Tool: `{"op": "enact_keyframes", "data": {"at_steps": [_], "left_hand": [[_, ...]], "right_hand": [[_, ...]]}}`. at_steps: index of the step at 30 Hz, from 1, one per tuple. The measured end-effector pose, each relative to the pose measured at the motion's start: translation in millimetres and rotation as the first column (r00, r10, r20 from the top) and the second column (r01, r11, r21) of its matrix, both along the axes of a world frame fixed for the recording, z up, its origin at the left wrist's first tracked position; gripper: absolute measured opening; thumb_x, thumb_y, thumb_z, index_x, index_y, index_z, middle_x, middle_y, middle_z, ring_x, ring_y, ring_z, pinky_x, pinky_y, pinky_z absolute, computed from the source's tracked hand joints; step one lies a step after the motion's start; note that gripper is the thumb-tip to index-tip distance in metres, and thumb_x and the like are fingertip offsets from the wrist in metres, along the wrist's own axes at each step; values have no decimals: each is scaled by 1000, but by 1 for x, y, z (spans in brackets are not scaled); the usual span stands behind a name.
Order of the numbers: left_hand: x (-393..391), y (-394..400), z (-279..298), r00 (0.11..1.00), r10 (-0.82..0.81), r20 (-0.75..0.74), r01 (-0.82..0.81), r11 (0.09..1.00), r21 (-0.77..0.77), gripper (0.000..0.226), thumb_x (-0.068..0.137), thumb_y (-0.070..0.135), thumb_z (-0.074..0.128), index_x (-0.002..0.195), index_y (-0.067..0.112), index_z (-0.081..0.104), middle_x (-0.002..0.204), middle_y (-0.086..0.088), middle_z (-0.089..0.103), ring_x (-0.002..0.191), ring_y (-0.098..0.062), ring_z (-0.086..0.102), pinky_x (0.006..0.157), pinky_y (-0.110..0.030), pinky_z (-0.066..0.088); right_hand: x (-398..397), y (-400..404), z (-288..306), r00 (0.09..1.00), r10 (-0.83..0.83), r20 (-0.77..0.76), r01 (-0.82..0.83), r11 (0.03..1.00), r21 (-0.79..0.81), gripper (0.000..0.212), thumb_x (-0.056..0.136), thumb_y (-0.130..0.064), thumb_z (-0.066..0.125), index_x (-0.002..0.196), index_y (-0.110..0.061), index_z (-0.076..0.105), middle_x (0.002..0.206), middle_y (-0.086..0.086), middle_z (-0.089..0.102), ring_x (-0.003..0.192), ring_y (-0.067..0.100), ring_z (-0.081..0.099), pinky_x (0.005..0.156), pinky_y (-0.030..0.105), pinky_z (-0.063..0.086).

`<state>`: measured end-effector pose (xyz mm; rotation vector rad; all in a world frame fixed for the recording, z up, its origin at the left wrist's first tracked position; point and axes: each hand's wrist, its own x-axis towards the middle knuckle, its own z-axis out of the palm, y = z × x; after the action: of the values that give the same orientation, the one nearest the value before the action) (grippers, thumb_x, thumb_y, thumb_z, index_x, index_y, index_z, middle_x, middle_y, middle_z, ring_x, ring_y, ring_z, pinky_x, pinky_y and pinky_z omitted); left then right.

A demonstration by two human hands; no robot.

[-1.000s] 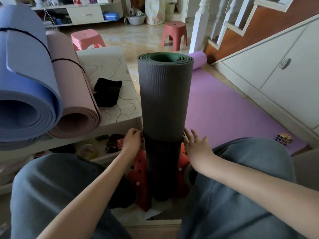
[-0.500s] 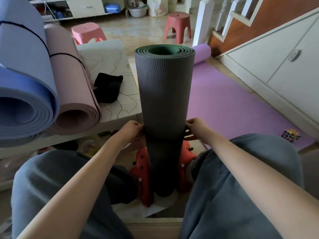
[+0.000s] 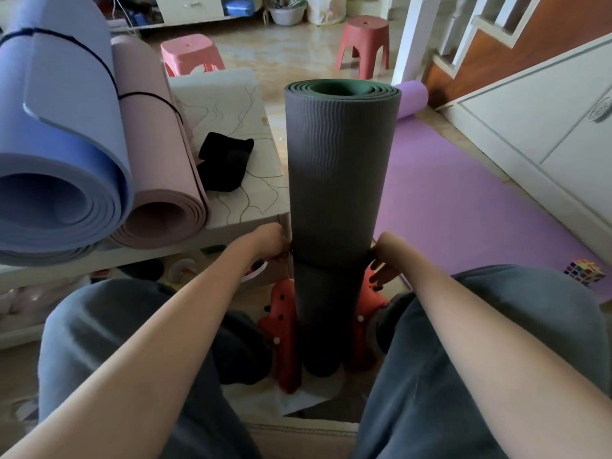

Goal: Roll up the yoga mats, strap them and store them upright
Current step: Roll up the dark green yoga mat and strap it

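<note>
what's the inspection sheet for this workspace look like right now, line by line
surface: low white table at left; tiled floor beyond.
job's things: grey mat rolled, upright between the knees; blue mat and pink mat rolled, each with a dark strap, lying on the table; purple mat partly unrolled on the floor.
clutter: black cloth on the table; puzzle cube on the purple mat.
hands: left hand and right hand at the grey mat's sides; grip unclear.
cables: nothing seen nearby.
surroundings: two stools, staircase, cabinets.
</note>
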<state>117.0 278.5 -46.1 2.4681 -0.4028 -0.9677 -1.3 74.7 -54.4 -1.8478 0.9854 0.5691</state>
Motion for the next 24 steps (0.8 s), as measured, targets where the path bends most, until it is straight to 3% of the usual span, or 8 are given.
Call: {"op": "enact_keyframes", "data": {"at_steps": [3,5,7,9,13,17,20,24], "left_hand": [[-2,-1,-5,996,49,-77,-53,998,-39,28,99,8,48,74,5,58,70,-10,62,64,-19,64,66,-32,56],[-12,2,-11,963,193,-186,-227,957,-181,29,101,9,43,77,3,56,60,-7,58,46,-12,58,47,-25,50],[-30,6,-18,859,355,-368,-472,827,-304,29,102,15,42,79,4,55,50,-3,52,38,-11,50,43,-25,41],[-49,8,-24,775,427,-467,-597,737,-317,37,103,27,39,72,10,49,52,-2,47,40,-13,43,42,-24,35],[-76,9,-24,658,457,-598,-711,637,-296,36,103,32,39,73,11,44,62,-5,45,48,-14,39,43,-23,29],[-79,9,-14,601,428,-675,-760,567,-317,23,97,19,49,76,10,51,68,-4,51,42,-8,44,35,-17,31],[-78,2,-14,557,442,-703,-806,494,-328,24,95,14,51,73,7,54,56,0,52,32,-4,42,30,-14,28],[-74,-12,-15,515,506,-692,-844,438,-308,24,92,9,50,68,6,52,43,2,50,27,-3,35,29,-12,24]], "right_hand": [[-2,1,0,998,-56,-9,57,997,57,23,94,1,50,115,8,59,94,13,69,81,27,68,96,46,51],[-7,5,0,999,-37,25,35,996,86,19,93,1,52,110,3,60,78,3,71,66,13,69,94,37,52],[-13,7,1,997,-73,28,68,988,137,14,94,0,48,101,5,59,92,14,69,66,23,70,79,40,59],[-20,10,3,997,-80,9,77,977,201,18,96,-4,43,104,8,54,99,25,66,75,35,71,70,44,61],[-38,32,14,988,-141,-59,153,911,384,29,102,-12,36,117,11,49,98,25,65,69,34,70,48,36,58],[-49,42,17,953,-300,-38,266,774,574,23,100,-19,49,103,3,58,82,20,73,66,25,73,50,30,57],[-51,59,15,927,-376,1,298,736,608,20,94,-22,60,96,-2,60,74,14,73,61,18,72,48,24,56],[-47,84,-1,821,-570,32,435,660,613,25,97,-20,46,96,-2,63,75,9,72,57,15,70,40,18,48]]}}
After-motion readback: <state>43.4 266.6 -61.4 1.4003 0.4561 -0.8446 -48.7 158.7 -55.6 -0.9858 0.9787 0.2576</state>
